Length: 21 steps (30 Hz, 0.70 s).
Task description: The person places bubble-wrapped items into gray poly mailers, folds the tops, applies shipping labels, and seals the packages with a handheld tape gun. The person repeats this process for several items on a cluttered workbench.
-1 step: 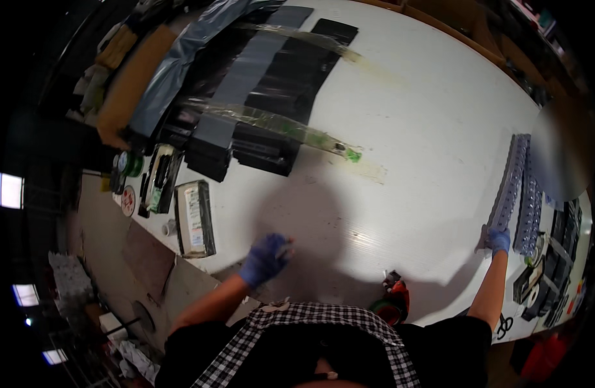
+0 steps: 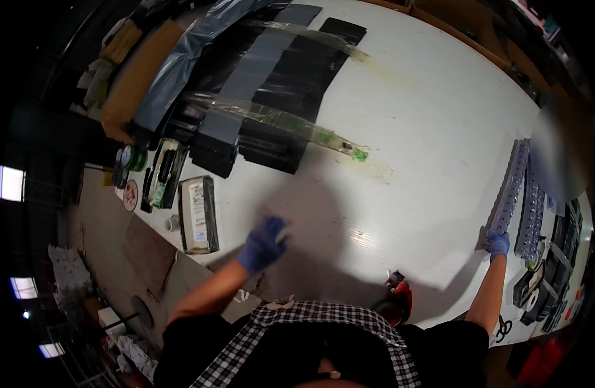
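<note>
My left hand, in a blue glove, hovers over the near left part of the white table. Its fingers are curled together, with a small pale spot at their tips that is too blurred to name. At the right, my right hand, also gloved in blue, grips the near end of a long clear plastic blister strip. A second strip of the same kind lies alongside it. Close to my body sits a red tape dispenser with a green roll.
Black and grey plastic bags lie at the far left under strips of clear tape. Nearer are an open box and a green tape roll. Cardboard boxes line the far edge. Black taped packs lie far right.
My left hand has moved slightly away from my body. My right hand stays on the strip's near end. The whole view has shifted a little.
</note>
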Each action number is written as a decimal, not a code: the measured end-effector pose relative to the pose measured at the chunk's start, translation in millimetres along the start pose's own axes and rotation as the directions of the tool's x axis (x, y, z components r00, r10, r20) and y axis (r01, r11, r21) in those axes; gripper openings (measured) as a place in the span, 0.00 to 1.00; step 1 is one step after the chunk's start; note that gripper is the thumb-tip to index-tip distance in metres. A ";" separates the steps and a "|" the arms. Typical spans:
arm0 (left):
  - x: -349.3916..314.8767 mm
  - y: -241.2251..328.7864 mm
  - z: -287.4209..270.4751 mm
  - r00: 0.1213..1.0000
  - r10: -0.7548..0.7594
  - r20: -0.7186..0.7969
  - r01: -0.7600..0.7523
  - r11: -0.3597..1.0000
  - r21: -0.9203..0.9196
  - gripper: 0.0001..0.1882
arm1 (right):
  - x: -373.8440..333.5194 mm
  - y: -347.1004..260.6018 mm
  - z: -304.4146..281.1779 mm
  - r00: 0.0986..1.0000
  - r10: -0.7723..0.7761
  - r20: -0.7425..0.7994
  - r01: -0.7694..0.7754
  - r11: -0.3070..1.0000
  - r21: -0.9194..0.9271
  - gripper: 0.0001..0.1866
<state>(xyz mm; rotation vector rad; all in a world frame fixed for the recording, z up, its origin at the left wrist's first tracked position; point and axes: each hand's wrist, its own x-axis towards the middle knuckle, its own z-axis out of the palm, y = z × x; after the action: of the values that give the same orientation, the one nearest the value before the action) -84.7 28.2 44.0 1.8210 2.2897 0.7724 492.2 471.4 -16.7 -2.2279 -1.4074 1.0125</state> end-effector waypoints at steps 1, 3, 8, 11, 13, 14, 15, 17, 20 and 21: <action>25.8 -25.2 -7.1 0.999 0.028 -0.016 -0.026 0.997 0.077 0.21 | -4.9 5.2 7.9 0.997 0.003 0.079 -0.015 0.988 0.153 0.25; 99.6 -89.0 -42.6 0.983 0.038 -0.181 -0.017 0.993 0.115 0.19 | -35.9 0.2 35.5 0.917 -0.028 0.397 -0.243 0.750 0.615 0.24; 155.8 -198.1 -69.8 0.969 -0.245 -0.013 0.223 0.855 0.468 0.16 | -291.9 -89.6 93.9 0.700 -0.238 0.673 -0.581 0.358 0.731 0.36; 173.6 -237.8 -103.4 0.887 -0.319 0.334 0.074 0.812 0.579 0.16 | -383.6 -80.6 140.8 0.716 -0.193 0.670 -0.459 0.593 0.661 0.30; 169.6 -241.6 -126.9 0.864 -0.254 0.435 -0.023 0.843 0.538 0.16 | -395.8 -37.5 180.9 0.770 -0.135 0.624 -0.352 0.726 0.591 0.26; 166.4 -247.1 -131.4 0.848 -0.216 0.484 -0.074 0.856 0.512 0.16 | -414.2 -38.7 199.9 0.828 -0.101 0.552 -0.253 0.811 0.528 0.29; 163.6 -267.9 -130.5 0.852 -0.127 0.507 -0.153 0.867 0.475 0.14 | -429.6 -44.6 217.0 0.873 -0.083 0.481 -0.156 0.887 0.435 0.32; 155.6 -283.7 -121.8 0.877 -0.028 0.481 -0.232 0.850 0.473 0.12 | -444.5 -53.4 233.0 0.894 0.002 0.448 -0.165 0.931 0.326 0.40; 155.4 -309.8 -106.8 0.933 0.104 0.345 -0.263 0.851 0.455 0.11 | -456.4 -65.4 245.2 0.938 -0.048 0.343 -0.049 0.962 0.268 0.44; 153.8 -311.5 -107.5 0.943 -0.011 0.333 -0.125 0.914 0.386 0.11 | -450.9 -48.6 252.6 0.942 -0.135 0.307 0.026 0.942 0.335 0.47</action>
<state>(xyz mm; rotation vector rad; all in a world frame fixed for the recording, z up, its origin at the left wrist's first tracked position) -442.3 92.3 28.9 1.9963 2.2925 -0.0232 162.3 71.9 14.2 -1.8066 -1.3252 1.5174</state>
